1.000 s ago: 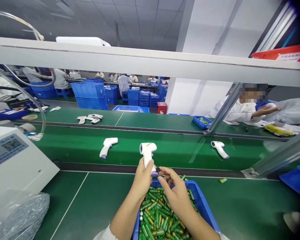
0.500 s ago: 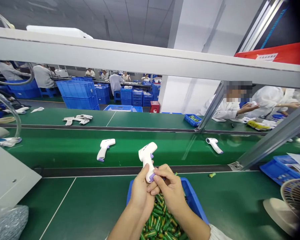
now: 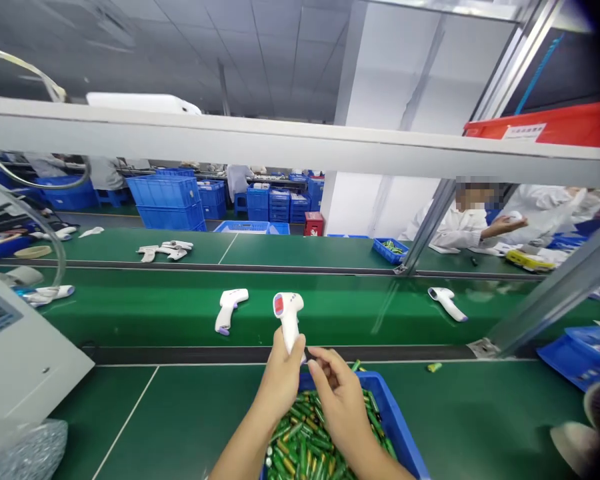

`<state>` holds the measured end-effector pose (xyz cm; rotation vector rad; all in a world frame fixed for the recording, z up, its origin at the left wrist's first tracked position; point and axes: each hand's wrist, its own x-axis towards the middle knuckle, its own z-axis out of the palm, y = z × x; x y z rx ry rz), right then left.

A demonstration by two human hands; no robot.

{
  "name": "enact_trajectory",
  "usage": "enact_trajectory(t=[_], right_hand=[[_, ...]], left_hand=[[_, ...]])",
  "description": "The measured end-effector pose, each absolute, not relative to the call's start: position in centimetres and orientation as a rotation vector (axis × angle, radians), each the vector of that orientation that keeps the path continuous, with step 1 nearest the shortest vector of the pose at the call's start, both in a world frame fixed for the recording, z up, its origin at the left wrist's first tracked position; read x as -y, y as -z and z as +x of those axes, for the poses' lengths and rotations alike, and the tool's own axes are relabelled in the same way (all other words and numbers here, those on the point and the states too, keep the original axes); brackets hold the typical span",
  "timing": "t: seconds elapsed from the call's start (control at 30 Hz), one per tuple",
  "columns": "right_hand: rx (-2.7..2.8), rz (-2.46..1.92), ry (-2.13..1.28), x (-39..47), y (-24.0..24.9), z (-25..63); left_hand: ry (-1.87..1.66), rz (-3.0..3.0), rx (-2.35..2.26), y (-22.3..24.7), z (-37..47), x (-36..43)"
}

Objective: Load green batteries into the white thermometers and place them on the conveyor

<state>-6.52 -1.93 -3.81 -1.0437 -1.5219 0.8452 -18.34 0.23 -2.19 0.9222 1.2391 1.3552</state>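
Note:
My left hand (image 3: 280, 373) is closed round the handle of a white infrared thermometer (image 3: 289, 313). The thermometer stands upright with its red-lit screen facing me. Just right of the handle's lower end is my right hand (image 3: 341, 393), its fingers loosely curled, thumb and forefinger a little apart, with nothing visible in them. Below both hands, a blue bin (image 3: 397, 423) holds a heap of green batteries (image 3: 305, 433). The lower handle is mostly hidden by my left hand.
On the green conveyor belt lie a second thermometer (image 3: 230, 310) at left and a third thermometer (image 3: 447, 303) at right. One loose battery (image 3: 434, 367) rests right of the bin. A metal post (image 3: 525, 293) and an overhead rail (image 3: 280, 143) frame the bench. A co-worker (image 3: 467, 223) sits across.
The thermometer has turned so its screen faces me, now lit red. My right hand has come off the purple part of the handle. The belt thermometers sit further right in view.

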Motion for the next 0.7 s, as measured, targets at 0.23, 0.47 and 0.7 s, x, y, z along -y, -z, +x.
enact_trajectory(t=[0.23, 0.47, 0.7], right_hand=[[2.112, -1.363, -0.526, 2.2, 3.8, -6.0], [2.452, -1.402, -0.397, 2.7, 4.0, -6.0], [2.505, -1.307, -0.452, 3.1, 4.1, -6.3]], left_hand=[[-1.05, 1.213, -1.73, 4.3, -22.0, -10.7], [-1.135, 1.072, -2.108, 5.4, -28.9, -11.4], [-1.234, 0.798, -1.932, 3.5, -31.1, -8.1]])
